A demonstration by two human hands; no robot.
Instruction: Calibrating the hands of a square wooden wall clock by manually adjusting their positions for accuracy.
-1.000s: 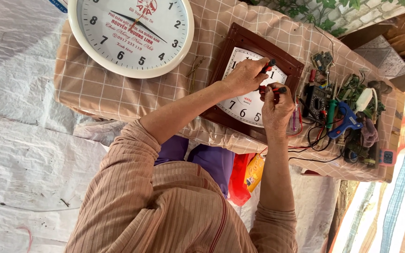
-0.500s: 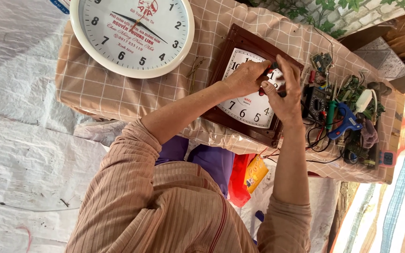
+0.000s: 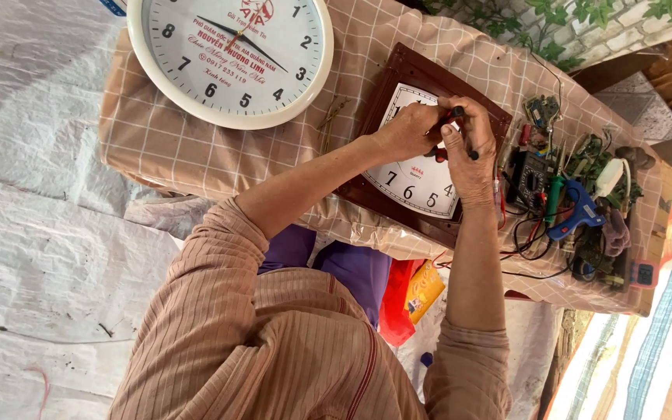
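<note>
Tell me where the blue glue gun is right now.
In the head view, the blue glue gun lies at the right of the table, among wires and tools, just right of the multimeter.

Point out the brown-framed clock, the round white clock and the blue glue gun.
brown-framed clock [image 3: 421,187]: head view, on its white dial.
round white clock [image 3: 231,58]: head view, on its dial.
blue glue gun [image 3: 581,214]: head view, on its body.

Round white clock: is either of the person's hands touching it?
No. Both the left hand and right hand are over the brown-framed clock, apart from the round white clock.
</note>
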